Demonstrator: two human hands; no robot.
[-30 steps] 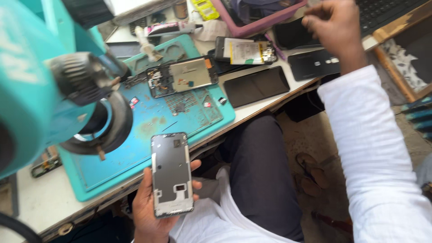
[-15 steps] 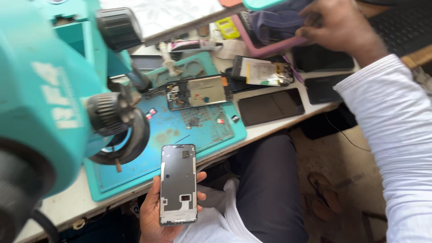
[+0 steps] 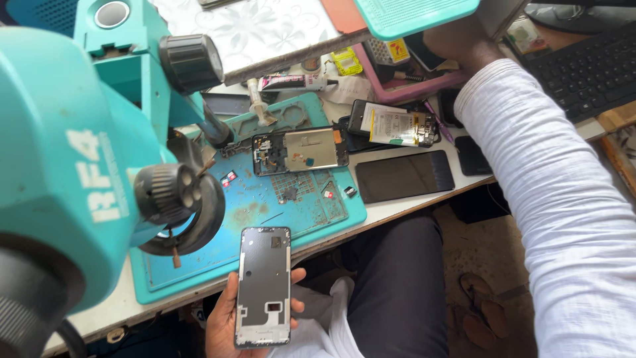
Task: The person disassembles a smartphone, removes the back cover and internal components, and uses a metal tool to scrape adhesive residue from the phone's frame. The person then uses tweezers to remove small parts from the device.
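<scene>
Head view: nearest, the left hand (image 3: pixel 232 318) still grips the phone frame (image 3: pixel 264 286), fingers wrapped round its edges, below the teal mat (image 3: pixel 265 205). Farther off, the right hand (image 3: pixel 457 43) has pushed deeper into the pink tray (image 3: pixel 411 89); its fingers are hidden.

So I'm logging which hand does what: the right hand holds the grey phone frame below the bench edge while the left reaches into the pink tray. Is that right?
The hands are swapped. In the head view the left hand holds the grey phone frame, and the right hand reaches into the pink tray.
</scene>
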